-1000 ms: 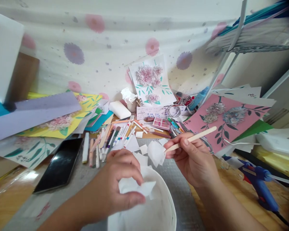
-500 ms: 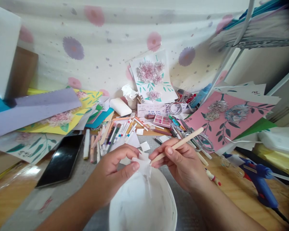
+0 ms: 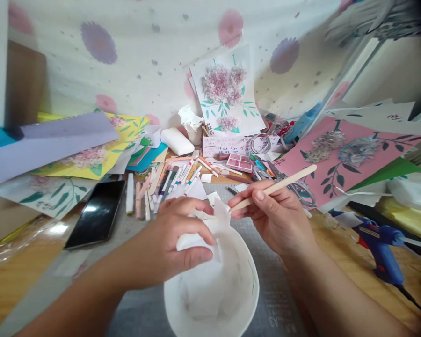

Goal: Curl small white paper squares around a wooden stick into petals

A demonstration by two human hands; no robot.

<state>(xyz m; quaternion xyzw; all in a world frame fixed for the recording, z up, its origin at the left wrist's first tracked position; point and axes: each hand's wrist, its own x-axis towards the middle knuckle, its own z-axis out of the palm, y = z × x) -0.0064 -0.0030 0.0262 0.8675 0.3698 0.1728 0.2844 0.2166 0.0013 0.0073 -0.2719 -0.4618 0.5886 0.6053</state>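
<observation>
My right hand [image 3: 270,208] grips a flat wooden craft stick [image 3: 289,182] between thumb and fingers, slanting up to the right. At the stick's lower end hangs a thin white paper piece [image 3: 222,213], touching or close to my right fingertips. My left hand [image 3: 185,229] reaches over the white bowl [image 3: 250,299], thumb and index finger apart. Just past their tips is another small white paper piece [image 3: 217,252]; whether it touches them I cannot tell. The bowl stands below both hands, with pale paper-like material inside.
A phone [image 3: 95,213] lies left, beside markers [image 3: 177,180]. A blue glue gun [image 3: 381,245] rests at right. Flower pictures on pink paper [image 3: 323,168] and white paper [image 3: 228,89] stand behind, with a pink-filled case [image 3: 239,162] and a cup of white paper [image 3: 192,126].
My left hand has let go of the white paper and opened over the bowl. The paper at the stick now hangs beside my right fingertips. The view has shifted slightly.
</observation>
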